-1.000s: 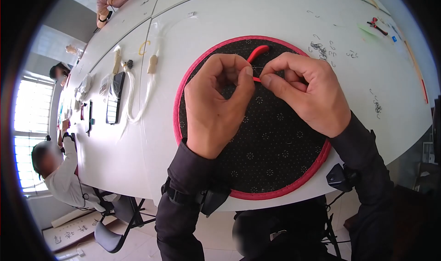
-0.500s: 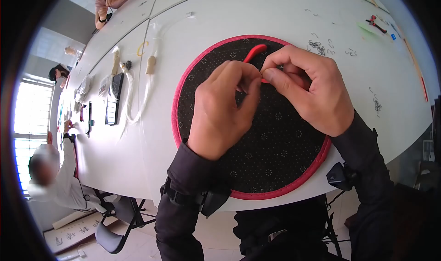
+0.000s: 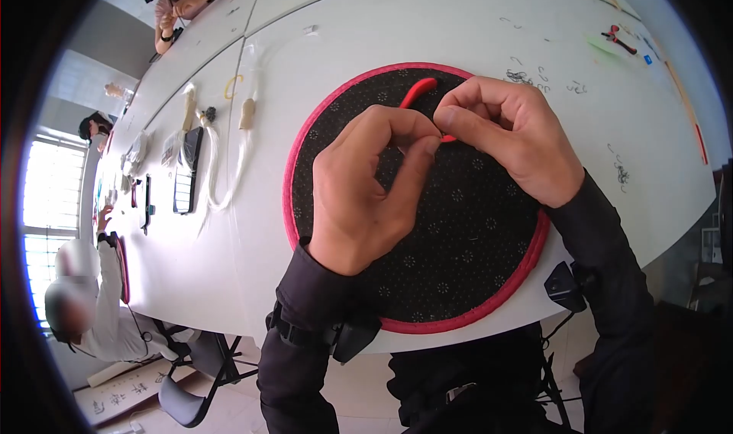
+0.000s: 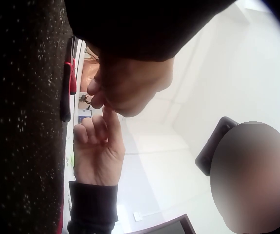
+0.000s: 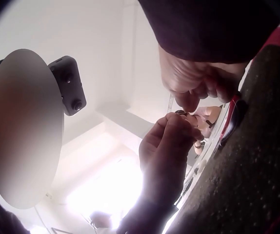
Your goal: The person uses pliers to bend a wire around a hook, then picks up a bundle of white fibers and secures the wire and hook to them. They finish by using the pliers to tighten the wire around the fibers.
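Black fabric mat (image 3: 458, 243), red-rimmed, one: taken as the clock face, on the white worktop (image 3: 657, 121). Left hand (image 3: 355, 193), reaching in from seven, thumb and forefinger pinched together. Right hand (image 3: 527, 140), over two, likewise pinching. Between their tips, just past twelve and above the mat, one tiny piece (image 3: 442, 135), mostly hidden; its shape I cannot tell. Red-handled pliers (image 3: 418, 92), one pair, lying at twelve, in neither hand. Dark bent bits (image 3: 518, 77), several, loose, beyond the rim between one and two; further dark cluster (image 3: 622, 176) near three. Second pliers (image 3: 622, 45), farther out towards two. Progress, in my judgement: the piece at the fingertips is in mid-handling, not yet finished, with its release left to do. Whether the scattered bits are completed or waiting, I cannot tell.
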A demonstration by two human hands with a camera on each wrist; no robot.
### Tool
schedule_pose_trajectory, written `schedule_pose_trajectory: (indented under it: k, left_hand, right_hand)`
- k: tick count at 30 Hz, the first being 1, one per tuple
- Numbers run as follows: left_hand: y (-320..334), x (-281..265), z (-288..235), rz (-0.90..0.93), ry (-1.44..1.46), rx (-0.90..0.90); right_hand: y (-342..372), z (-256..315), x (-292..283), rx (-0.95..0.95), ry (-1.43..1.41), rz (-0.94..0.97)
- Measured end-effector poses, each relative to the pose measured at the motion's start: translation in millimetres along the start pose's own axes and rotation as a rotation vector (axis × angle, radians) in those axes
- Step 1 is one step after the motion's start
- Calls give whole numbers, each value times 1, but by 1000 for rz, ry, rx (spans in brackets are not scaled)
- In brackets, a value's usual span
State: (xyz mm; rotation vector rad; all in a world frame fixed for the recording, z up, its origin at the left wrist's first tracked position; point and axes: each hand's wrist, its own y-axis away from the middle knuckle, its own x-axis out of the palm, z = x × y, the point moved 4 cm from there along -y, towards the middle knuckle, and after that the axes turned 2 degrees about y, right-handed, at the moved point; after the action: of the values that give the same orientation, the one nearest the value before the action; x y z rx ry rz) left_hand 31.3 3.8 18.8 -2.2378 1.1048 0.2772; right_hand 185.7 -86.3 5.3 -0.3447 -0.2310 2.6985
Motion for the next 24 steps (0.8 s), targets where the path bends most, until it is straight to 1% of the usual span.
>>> schedule_pose_trajectory:
  k: [2, 5, 8, 11, 14, 17, 20, 24]
  left_hand:
    - [1, -1, 0, -27, 44, -20]
    - [0, -3, 0, -72, 57, -3]
    - [0, -4, 2, -205, 92, -22]
    - [0, -6, 5, -252, 74, -14]
    - [-1, -8, 7, -272, 51, 5]
    - [-1, -9, 8, -292, -31, 26]
    - [-3, -9, 7, -257, -105, 63]
    - [-5, -7, 1, -170, -195, 115]
  right_hand:
    - [0, 0, -2, 26, 8, 3]
    - [3, 4, 0, 56, 24, -2]
    - [5, 8, 2, 25, 76, -9]
    - [9, 15, 9, 18, 93, -1]
    - [11, 21, 10, 39, 134, 12]
    - [15, 26, 11, 7, 217, 15]
    - [16, 29, 12, -142, 301, -10]
    - [14, 28, 7, -182, 272, -58]
